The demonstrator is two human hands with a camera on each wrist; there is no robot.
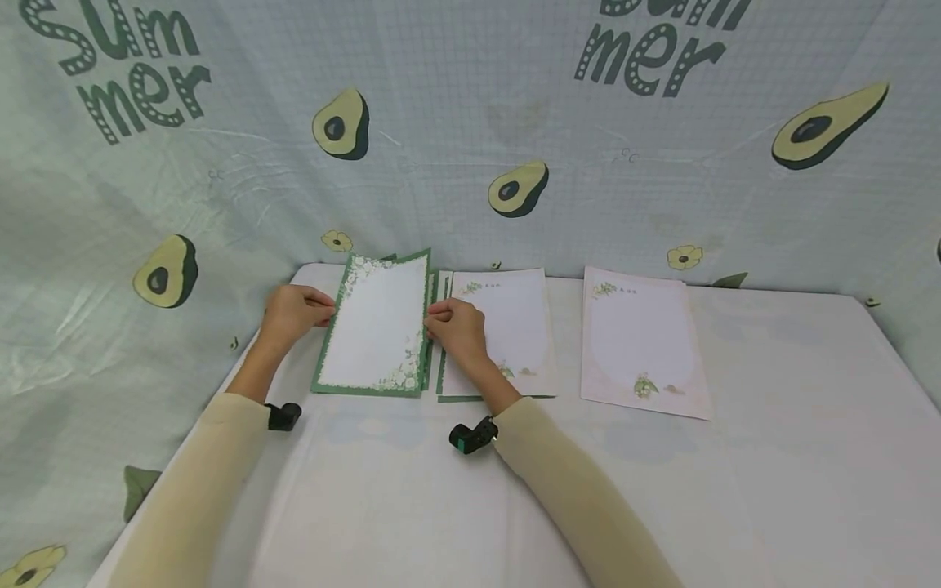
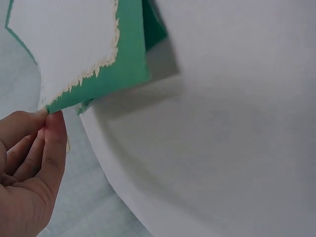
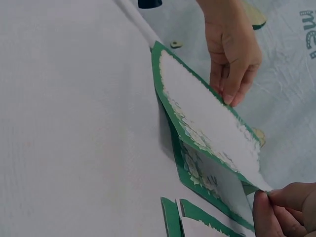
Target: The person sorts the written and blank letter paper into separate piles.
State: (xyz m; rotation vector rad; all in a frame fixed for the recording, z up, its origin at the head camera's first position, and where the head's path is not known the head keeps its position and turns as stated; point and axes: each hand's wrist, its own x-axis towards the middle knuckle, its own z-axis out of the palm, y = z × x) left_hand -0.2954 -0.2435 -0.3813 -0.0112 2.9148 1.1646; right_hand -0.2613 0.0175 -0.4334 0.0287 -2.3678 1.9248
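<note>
A white sheet of paper with a green, flower-printed border [image 1: 375,327] is held up at the left of the table. My left hand [image 1: 290,317] pinches its left edge between thumb and fingers, and my right hand [image 1: 459,328] pinches the right edge. In the right wrist view, the raised sheet [image 3: 207,108] slants over another green-bordered sheet [image 3: 197,182] lying beneath it. The left wrist view has the thumb and fingers of the left hand [image 2: 32,163] right at the green edge.
Just right of the held sheet lies a pale pink sheet [image 1: 515,327] over green-edged paper. Farther right is another stack of pink floral sheets [image 1: 643,343]. The white table [image 1: 412,506] meets an avocado-print cloth [image 1: 441,122] at the back and left.
</note>
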